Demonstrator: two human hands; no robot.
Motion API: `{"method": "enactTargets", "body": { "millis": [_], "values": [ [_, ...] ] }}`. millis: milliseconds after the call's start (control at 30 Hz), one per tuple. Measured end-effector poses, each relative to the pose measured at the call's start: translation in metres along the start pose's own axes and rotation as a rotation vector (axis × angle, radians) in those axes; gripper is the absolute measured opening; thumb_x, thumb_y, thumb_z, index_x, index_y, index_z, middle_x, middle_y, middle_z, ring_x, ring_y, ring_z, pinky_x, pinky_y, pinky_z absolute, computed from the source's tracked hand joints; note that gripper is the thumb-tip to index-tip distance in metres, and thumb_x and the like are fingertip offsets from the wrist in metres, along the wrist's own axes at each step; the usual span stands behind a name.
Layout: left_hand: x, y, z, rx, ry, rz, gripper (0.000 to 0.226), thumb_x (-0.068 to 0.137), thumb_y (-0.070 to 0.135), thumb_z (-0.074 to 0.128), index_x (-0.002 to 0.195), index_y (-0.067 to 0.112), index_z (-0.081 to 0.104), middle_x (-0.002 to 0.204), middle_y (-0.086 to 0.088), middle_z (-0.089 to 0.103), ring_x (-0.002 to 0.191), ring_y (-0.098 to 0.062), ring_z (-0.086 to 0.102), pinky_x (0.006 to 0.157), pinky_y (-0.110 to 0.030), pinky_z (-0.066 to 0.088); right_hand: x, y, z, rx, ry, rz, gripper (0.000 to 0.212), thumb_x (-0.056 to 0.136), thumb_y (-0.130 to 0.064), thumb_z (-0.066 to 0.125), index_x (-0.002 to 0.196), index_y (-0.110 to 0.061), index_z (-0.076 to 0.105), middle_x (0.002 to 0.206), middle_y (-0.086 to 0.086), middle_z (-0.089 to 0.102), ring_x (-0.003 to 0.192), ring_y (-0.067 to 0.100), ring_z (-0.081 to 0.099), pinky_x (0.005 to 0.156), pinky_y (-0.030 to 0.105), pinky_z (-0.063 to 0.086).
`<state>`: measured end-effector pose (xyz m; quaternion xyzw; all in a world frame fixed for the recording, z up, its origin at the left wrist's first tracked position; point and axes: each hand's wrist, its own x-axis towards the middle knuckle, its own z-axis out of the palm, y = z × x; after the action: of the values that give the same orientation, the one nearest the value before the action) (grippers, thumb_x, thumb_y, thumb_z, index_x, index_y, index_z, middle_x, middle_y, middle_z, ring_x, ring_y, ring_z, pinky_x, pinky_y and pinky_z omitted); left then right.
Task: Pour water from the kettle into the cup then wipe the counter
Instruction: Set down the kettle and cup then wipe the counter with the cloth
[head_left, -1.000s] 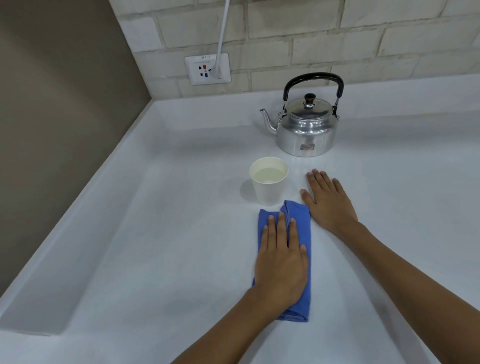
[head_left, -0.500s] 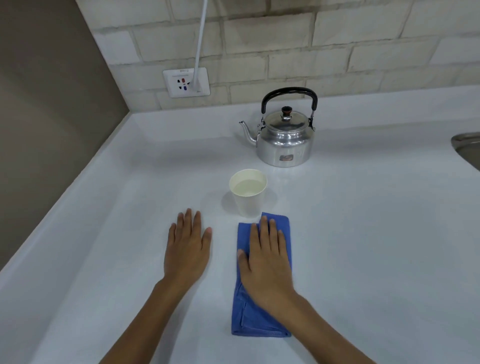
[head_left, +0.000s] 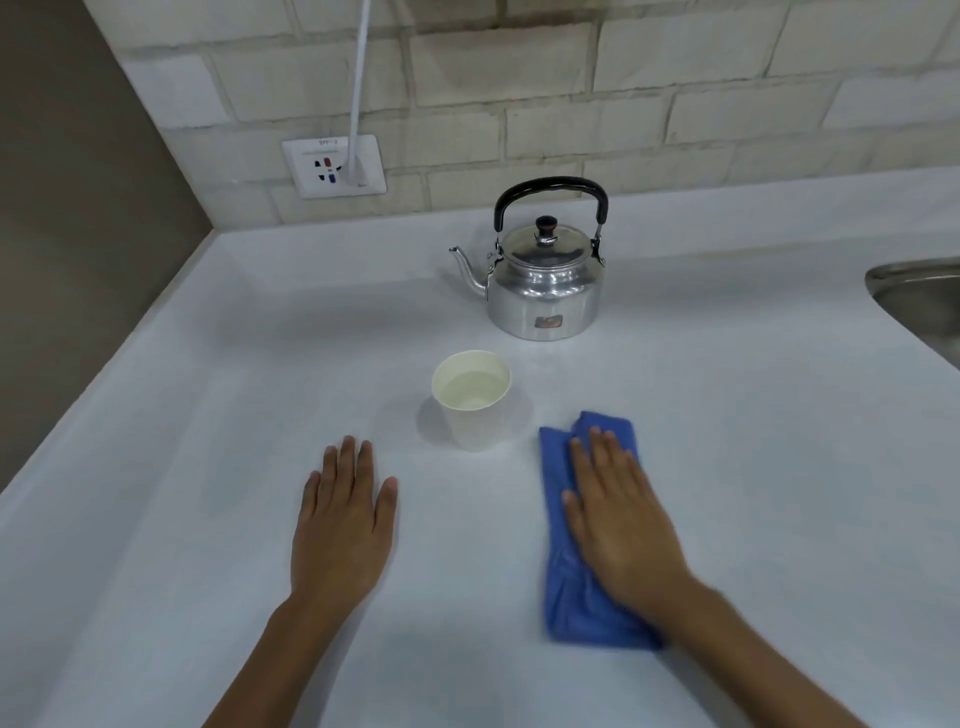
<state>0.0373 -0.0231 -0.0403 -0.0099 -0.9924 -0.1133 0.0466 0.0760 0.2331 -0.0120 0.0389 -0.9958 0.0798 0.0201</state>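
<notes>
- Nearest me, both forearms run up from the bottom edge onto the white counter (head_left: 727, 441).
- My left hand (head_left: 340, 525) lies flat on the bare counter, palm down, fingers straight and close together, thumb out toward the right hand; it holds nothing.
- My right hand (head_left: 618, 519) is also flat and spread open, palm down, pressing on a folded blue cloth (head_left: 576, 613). It grips nothing; the fingers just lie along the cloth.
- The cloth is a long strip lying under the right hand. Its near end shows below the wrist and its far end sticks out past the fingertips. Its edges look slightly blurred.
- Between the two hands and a little beyond the fingertips stands a white cup (head_left: 475, 410), upright, with clear water in it. It is apart from both hands and just left of the cloth's far end, not touching it.
- Farther on, beyond the cup and roughly ahead of the right hand, sits the metal kettle (head_left: 545, 291), upright, lid on, black handle raised, spout pointing left. It is well clear of both hands.
- To the far right of the right hand, the rim of a steel sink (head_left: 914, 296) cuts into the counter.
- At the back, beyond the left hand, a white socket (head_left: 335, 166) sits on the brick wall (head_left: 675, 104), with a white cord (head_left: 358, 78) running up from it.
</notes>
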Motion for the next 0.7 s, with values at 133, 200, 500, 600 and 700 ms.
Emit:
{"method": "enactTargets", "body": {
  "millis": [133,200,500,600,700],
  "values": [
    [0.0,0.006,0.0,0.031,0.022,-0.007,0.056,0.098,0.038,0.011,0.146,0.011,0.005,0.157,-0.008,0.003,0.144,-0.021,0.0,0.116,-0.035,0.002,0.055,0.062,-0.001,0.013,-0.029,0.144,0.06,0.096,-0.04,0.006,0.145,-0.005,0.005,0.156,0.02,0.003,0.144,0.031,0.002,0.119,0.041,0.004],
    [0.0,0.009,0.0,0.044,0.024,-0.019,0.064,0.09,0.04,0.004,0.146,0.01,0.007,0.156,-0.009,0.005,0.144,-0.023,0.001,0.116,-0.035,0.002,0.078,0.058,0.002,0.013,-0.009,0.175,0.056,0.098,-0.034,0.019,0.145,-0.004,0.007,0.155,0.023,0.002,0.144,0.033,0.0,0.119,0.042,0.002],
    [0.0,0.003,0.001,0.036,0.048,0.013,0.078,0.082,0.051,-0.007,0.146,0.009,0.011,0.156,-0.008,0.01,0.144,-0.022,0.006,0.115,-0.034,0.003,0.038,0.028,0.02,0.061,0.0,-0.086,0.062,0.093,-0.051,0.012,0.144,-0.02,-0.006,0.156,0.007,-0.012,0.143,0.019,-0.014,0.114,0.031,-0.012],
    [0.0,0.003,0.001,0.008,0.06,0.023,0.091,0.078,0.06,-0.019,0.145,0.009,0.016,0.155,-0.009,0.015,0.143,-0.024,0.01,0.115,-0.034,0.005,0.035,0.056,0.014,0.023,-0.016,-0.088,0.062,0.09,-0.054,0.009,0.145,-0.027,-0.005,0.156,0.0,-0.013,0.139,0.013,-0.022,0.115,0.031,-0.013],
    [0.001,0.007,-0.001,0.006,0.06,0.014,0.095,0.08,0.059,-0.022,0.142,0.005,0.025,0.151,-0.014,0.024,0.141,-0.029,0.02,0.113,-0.039,0.014,0.057,0.067,0.008,-0.001,-0.019,-0.075,0.057,0.095,-0.048,0.016,0.143,-0.028,-0.007,0.156,-0.001,-0.012,0.138,0.01,-0.021,0.116,0.031,-0.012]
  ]
}}
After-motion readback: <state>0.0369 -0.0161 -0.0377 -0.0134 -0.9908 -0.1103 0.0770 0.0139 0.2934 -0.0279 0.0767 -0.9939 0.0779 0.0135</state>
